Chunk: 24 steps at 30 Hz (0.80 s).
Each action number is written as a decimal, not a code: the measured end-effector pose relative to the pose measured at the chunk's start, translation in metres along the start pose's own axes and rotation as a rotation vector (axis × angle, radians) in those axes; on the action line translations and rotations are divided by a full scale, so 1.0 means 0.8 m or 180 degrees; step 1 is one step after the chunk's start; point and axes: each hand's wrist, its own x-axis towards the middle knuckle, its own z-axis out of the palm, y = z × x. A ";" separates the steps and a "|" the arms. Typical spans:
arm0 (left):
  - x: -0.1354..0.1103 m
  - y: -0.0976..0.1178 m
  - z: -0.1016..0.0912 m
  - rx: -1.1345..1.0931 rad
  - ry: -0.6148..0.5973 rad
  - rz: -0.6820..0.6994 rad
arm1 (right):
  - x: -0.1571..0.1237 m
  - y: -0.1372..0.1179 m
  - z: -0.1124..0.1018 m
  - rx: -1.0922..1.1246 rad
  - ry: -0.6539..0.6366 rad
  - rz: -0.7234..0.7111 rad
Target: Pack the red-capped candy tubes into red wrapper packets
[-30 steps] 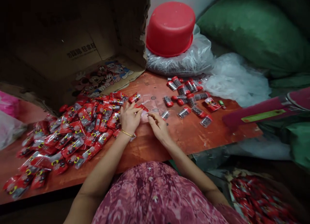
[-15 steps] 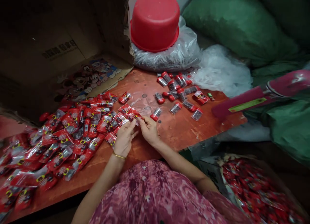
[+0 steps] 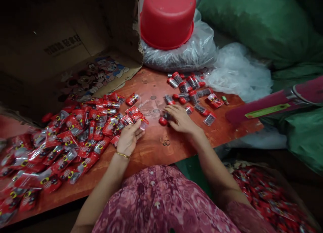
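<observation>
My left hand (image 3: 129, 139) pinches a red printed plastic packet (image 3: 140, 118) between thumb and fingers, at the right end of a pile of packets. My right hand (image 3: 180, 119) is curled over a small clear bottle with a red cap (image 3: 163, 121), which lies on the red table (image 3: 146, 152); my fingers hide part of its body. Beyond that hand lie several similar red-capped bottles (image 3: 185, 86) with dark contents. The heap of filled red packets (image 3: 73, 125) spreads to the left.
An open cardboard box (image 3: 101, 88) stands at the back left. An upturned red basin (image 3: 168, 17) rests on a clear plastic sack (image 3: 176, 60). A pink post (image 3: 267, 105) slants in from the right, near green sacks (image 3: 252, 24). A container of red packets (image 3: 272, 196) is at lower right.
My right hand has left the packet and moved right to the red-capped bottle. The left hand keeps hold of the packet. The view has shifted slightly.
</observation>
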 end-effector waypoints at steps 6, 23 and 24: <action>0.000 -0.009 0.003 -0.0006 -0.0135 -0.0161 | -0.011 0.015 0.007 -0.0363 -0.0380 0.0303; 0.002 -0.016 0.002 0.0040 0.0042 0.0249 | -0.067 -0.092 0.006 0.1518 0.0591 0.0731; 0.001 -0.016 0.002 0.0043 0.0063 0.0286 | -0.067 -0.096 0.006 0.1464 0.0586 0.0743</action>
